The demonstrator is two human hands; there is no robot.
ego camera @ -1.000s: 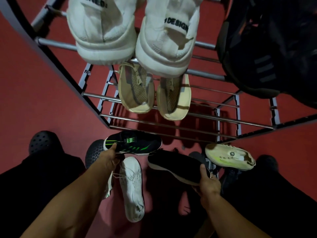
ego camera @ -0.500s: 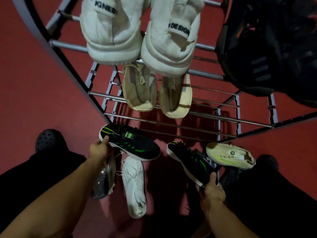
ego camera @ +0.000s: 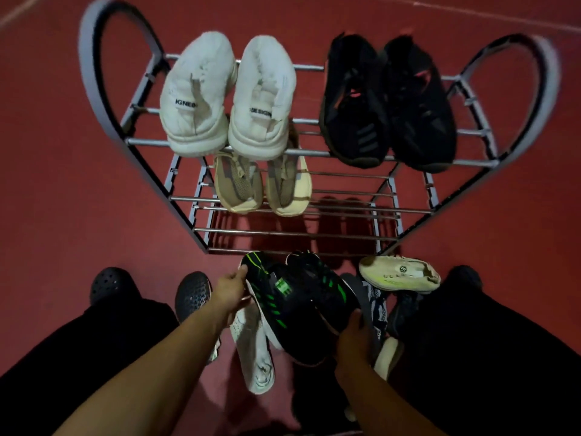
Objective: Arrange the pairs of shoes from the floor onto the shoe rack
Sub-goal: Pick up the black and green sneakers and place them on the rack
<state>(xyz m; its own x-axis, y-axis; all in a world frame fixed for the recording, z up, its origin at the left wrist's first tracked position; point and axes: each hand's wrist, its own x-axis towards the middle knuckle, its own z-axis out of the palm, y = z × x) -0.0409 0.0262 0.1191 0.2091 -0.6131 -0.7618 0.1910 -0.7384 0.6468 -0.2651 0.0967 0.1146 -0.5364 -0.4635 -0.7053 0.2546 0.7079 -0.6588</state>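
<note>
Both black-green shoes now together, lifted off the floor just in front of the shoe rack; half a second ago they were apart. Left hand pinches the left shoe at its end; right hand clasps the right shoe at the heel. Light, soft uppers, stiffer soles: hold at heel. Long axes diagonal; which ends are toes unclear.

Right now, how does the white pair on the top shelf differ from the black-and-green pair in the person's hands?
The white pair rests on the rack's top shelf; the black-and-green pair is held above the floor, left hand gripping one shoe, right hand the other. The white pair sits parallel, the black-and-green pair crosses, overlapping. The white pair looks bulkier and padded, the other slimmer. Both are matched pairs.
</note>
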